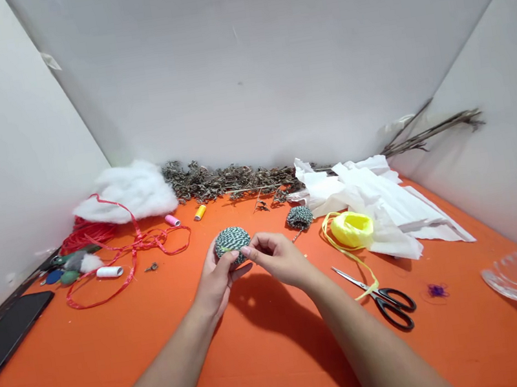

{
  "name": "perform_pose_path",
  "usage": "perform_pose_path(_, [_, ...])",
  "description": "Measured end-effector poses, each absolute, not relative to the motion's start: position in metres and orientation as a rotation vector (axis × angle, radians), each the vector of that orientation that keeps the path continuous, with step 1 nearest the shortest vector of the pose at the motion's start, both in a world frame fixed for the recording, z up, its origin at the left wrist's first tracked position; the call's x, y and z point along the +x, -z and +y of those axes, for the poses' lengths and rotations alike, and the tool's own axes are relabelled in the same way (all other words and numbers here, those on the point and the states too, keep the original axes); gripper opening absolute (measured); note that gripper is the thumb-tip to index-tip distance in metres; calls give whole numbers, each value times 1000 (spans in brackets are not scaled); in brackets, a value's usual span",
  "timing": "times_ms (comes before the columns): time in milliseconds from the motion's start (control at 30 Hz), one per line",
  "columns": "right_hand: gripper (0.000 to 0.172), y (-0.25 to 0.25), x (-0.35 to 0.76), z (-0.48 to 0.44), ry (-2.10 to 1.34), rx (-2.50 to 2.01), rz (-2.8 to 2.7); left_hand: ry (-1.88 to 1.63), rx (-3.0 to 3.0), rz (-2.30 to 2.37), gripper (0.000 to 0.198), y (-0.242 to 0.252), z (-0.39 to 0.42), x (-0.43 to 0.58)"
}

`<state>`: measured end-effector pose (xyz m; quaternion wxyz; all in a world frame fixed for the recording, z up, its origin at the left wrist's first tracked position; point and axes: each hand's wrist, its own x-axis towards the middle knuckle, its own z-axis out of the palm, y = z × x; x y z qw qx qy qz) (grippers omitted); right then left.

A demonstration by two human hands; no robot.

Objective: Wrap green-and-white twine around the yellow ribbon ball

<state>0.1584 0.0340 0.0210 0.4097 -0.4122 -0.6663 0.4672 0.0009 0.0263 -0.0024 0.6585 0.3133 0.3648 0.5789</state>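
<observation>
Above the orange table, my left hand [217, 280] is closed around a ball wound with green-and-white cord [231, 237], its thumb pressed on the front. My right hand [276, 256] pinches at the ball's right side, thumb and forefinger together; what lies between those fingertips is too small to make out. A thin yellow-green strand [227, 249] crosses the ball near my left thumb. Behind my right hand rests a smaller bundle of the same cord [299, 216], its loose end trailing toward my fingers. The ball's underside is hidden by my left fingers.
Black-handled scissors [394, 308] and a yellow ribbon roll [352, 229] lie to the right, beside white paper [382, 200]. Dried plant stems [232, 181] line the back. Red ribbon [135, 265], white stuffing [128, 191], thread spools [110, 272] and a phone [9, 334] occupy the left.
</observation>
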Motion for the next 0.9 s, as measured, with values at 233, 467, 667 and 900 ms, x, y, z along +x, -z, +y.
perform_pose_path(233, [42,-22,158,34,-1161,-1036,-1672,-1265,685,802,45,0,24,1])
perform_pose_path(467, [41,-19,159,35,-1142,-1065,-1662,-1264,627,824,49,1,25,1])
perform_pose_path(667, [43,-18,159,37,-1160,-1049,-1660,-1280,598,843,50,3,28,0])
perform_pose_path(900, [45,-20,158,36,-1152,-1069,-1707,-1317,620,882,45,4,28,1])
